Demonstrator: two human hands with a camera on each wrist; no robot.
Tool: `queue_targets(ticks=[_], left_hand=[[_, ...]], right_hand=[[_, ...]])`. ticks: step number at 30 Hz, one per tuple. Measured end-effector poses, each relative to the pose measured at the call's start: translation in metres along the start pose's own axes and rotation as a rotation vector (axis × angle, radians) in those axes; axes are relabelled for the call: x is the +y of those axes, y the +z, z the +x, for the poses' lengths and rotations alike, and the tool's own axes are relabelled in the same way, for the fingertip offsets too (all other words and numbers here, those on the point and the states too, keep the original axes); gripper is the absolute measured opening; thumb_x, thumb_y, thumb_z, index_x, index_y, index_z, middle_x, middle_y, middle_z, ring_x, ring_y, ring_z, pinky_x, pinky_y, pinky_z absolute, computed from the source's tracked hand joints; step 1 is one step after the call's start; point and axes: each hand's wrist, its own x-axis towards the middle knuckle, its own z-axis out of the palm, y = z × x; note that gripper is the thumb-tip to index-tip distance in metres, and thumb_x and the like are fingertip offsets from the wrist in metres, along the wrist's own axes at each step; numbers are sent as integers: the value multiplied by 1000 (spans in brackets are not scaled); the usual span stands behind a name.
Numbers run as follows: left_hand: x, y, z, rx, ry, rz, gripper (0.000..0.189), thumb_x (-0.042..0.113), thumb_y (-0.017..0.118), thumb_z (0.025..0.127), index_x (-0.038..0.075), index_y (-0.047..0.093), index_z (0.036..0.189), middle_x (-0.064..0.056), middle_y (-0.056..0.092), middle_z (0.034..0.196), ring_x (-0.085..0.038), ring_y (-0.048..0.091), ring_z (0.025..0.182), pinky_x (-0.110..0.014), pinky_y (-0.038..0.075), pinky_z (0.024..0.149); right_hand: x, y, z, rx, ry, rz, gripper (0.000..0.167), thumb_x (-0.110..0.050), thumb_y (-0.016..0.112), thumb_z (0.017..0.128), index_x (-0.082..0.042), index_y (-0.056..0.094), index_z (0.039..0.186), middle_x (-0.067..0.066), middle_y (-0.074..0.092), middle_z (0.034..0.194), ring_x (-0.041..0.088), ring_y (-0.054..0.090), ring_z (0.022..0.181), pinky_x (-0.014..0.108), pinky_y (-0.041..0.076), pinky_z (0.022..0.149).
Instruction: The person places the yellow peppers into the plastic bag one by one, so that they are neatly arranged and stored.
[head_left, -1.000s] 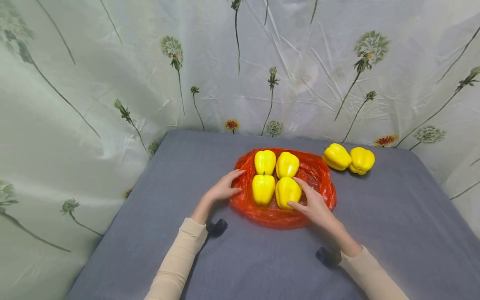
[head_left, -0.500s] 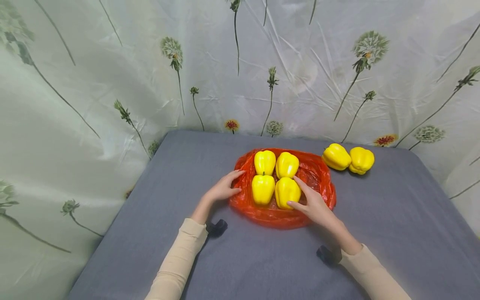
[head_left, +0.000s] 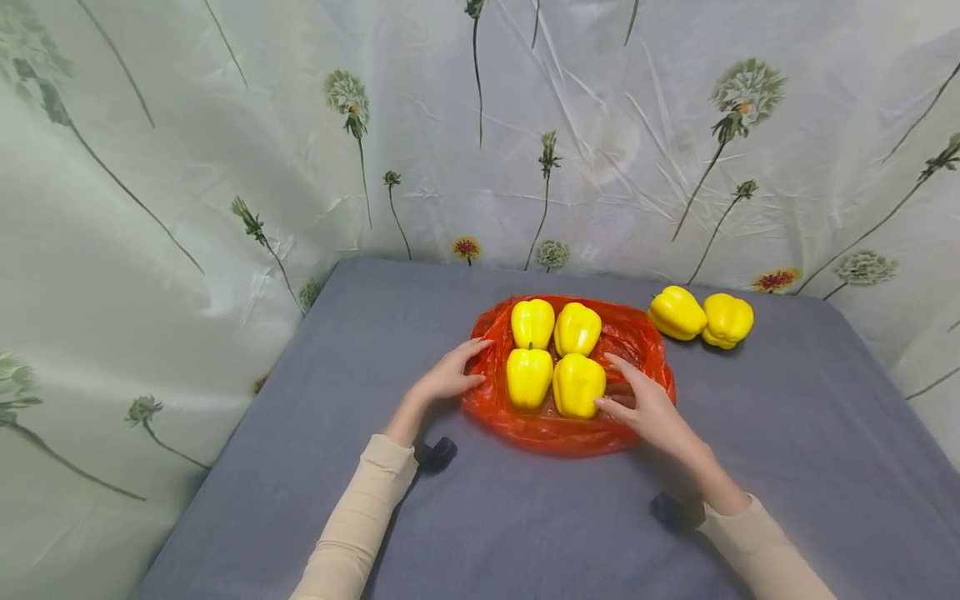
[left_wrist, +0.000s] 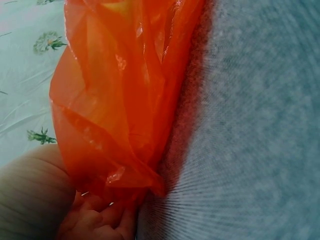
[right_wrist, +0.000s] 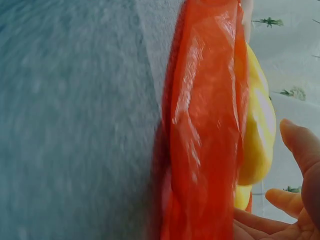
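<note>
A red plastic bag point(head_left: 551, 435) lies spread with its mouth open, and several yellow bell peppers stand in it. My left hand point(head_left: 447, 372) holds the bag's left edge; in the left wrist view, red film passes between the thumb point(left_wrist: 32, 187) and the fingers point(left_wrist: 97, 220), which partly show. Over the bag's right part, my right hand point(head_left: 651, 410) is spread beside the front right bell pepper point(head_left: 579, 386). A small gap separates the right thumb point(right_wrist: 300, 142) from the yellow bell pepper point(right_wrist: 257, 120) in the right wrist view.
Two more yellow bell peppers lie at the back right, the left one point(head_left: 677, 313) touching the right one point(head_left: 727, 321). Grey cloth point(head_left: 525, 525) covers the table. A curtain printed with dandelions point(head_left: 450, 125) hangs behind and at the left.
The right hand has let go of the front right bell pepper and moved slightly right. That pepper stays in the bag. The left hand keeps its place at the bag's edge.
</note>
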Motion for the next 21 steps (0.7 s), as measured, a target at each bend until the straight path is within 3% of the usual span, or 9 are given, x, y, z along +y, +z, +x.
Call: queue_targets(ticks=[12,21], left_hand=[[-1,1,0,-4,-12,-2,61,10,59,88,4,35,144,-21,30,152,-36,29,141,-50,27,115],[0,0,0,-9,-11,0,61,11,58,88,5,35,144,-20,30,151,-37,30,140,-52,28,114]], right_hand=[[3,-30,-11,111,9,-107,67,-25,63,89,-3,32,143,27,45,137,43,56,113,53,52,86],[4,-50,-14,197,-11,-117,63,-23,61,90,-1,34,142,30,48,132,46,59,105,57,51,84]])
